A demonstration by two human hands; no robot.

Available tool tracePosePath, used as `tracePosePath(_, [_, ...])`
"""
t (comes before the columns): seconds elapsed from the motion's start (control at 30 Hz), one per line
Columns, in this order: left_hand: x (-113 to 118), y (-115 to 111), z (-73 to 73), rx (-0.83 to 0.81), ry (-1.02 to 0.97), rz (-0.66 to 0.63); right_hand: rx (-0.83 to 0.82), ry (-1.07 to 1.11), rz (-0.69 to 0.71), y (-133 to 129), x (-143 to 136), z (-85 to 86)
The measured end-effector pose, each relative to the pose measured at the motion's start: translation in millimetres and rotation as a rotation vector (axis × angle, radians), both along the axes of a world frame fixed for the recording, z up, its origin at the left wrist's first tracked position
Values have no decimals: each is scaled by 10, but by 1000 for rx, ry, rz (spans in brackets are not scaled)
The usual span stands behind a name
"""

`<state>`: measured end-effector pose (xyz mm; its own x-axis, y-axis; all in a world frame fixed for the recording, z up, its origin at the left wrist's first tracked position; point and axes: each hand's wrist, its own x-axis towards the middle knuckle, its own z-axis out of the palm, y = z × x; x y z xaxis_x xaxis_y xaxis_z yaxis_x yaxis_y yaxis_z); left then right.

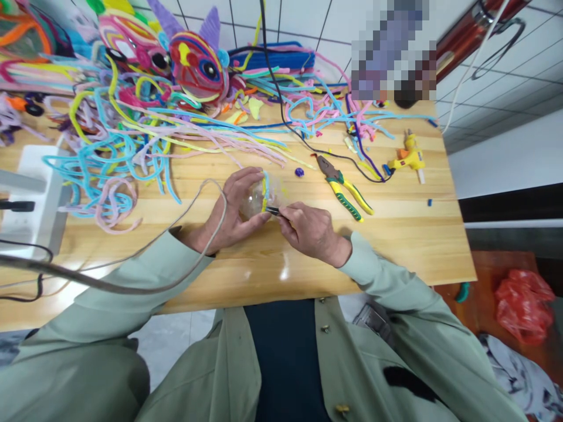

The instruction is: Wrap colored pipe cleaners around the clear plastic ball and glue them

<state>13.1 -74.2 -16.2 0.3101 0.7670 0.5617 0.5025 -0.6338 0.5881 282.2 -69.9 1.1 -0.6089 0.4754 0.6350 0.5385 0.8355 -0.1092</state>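
Observation:
My left hand [231, 211] is curled around a clear, rounded plastic piece [251, 200] just above the wooden table. A strip of blue and yellow fuzzy pipe cleaner [265, 190] runs over that clear piece. From the right, my right hand [310, 231] pinches a slim dark tool [273, 210], whose tip meets the yellow end of the strip. Its exact kind is too small to make out. A small purple coil [299, 172] lies just beyond my hands. Pliers [331, 170] with green and yellow handles rest to the right of it.
A yellow glue gun [409, 157] lies at the right, its black cable crossing the table. Loose pipe cleaners [127, 152] and colourful fuzzy masks [197, 67] fill the back and left. A white power strip [39, 205] stands left; a grey cable [145, 289] passes over my left arm.

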Motion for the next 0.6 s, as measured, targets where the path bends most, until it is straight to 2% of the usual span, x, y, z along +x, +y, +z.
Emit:
tracePosePath(0.3, [-3,-23,43,-19,18,-4,16,19,-10,-27,-20,88])
tracePosePath(0.6, [-26,-22,28,-57,69,33,-44,6,0,-22,24,-2])
